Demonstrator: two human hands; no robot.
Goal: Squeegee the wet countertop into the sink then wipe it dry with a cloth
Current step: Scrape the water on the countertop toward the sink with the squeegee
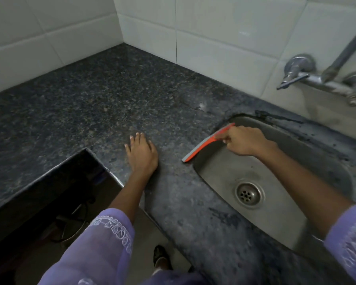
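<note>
Her right hand (244, 140) pinches the orange squeegee (206, 145) at the sink (296, 229) lip, left hand (142, 155) spread flat on the bench (90, 95); she'd best keep the blade pressed flat.

Dim, flat light is falling; a small glare is glinting on the counter (201, 104); edges are bending and blurring, especially the tap (308, 77).
</note>
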